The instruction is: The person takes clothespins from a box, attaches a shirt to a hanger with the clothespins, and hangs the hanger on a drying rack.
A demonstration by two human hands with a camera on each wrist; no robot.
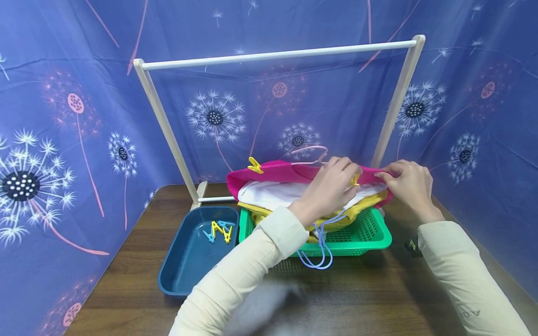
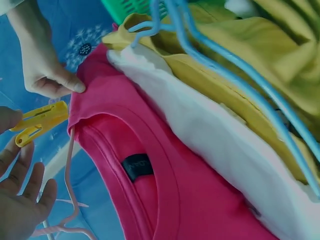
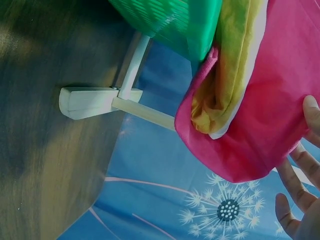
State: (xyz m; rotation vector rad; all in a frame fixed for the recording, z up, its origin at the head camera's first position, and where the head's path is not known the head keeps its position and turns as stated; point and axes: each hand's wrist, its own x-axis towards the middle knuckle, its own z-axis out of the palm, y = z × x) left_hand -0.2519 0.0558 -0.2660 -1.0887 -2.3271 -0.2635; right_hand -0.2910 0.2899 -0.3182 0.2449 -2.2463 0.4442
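A pink shirt (image 2: 190, 185) hangs over a pale pink hanger (image 2: 71, 200), whose hook (image 1: 323, 151) sticks up at the collar. My left hand (image 1: 334, 182) pinches a yellow clothespin (image 2: 42, 120), its tip against the shirt's shoulder. At the same shoulder, my right hand (image 1: 407, 184) pinches the fabric between thumb and fingers. A second yellow clothespin (image 1: 254, 165) grips the opposite shoulder. Beneath lie a white garment (image 1: 269, 193) and a yellow garment (image 2: 200, 80), heaped in a green basket (image 1: 378, 228). Blue hangers (image 1: 322, 252) dangle over the basket's front rim.
A dark blue tray (image 1: 180, 266) to the left holds several blue and yellow clothespins (image 1: 216, 231). Behind the basket stands a wooden rack with a white top bar (image 1: 277, 56). Its foot (image 3: 87, 102) rests on the brown table (image 1: 357, 294). Patterned blue cloth (image 1: 483, 116) encloses the table.
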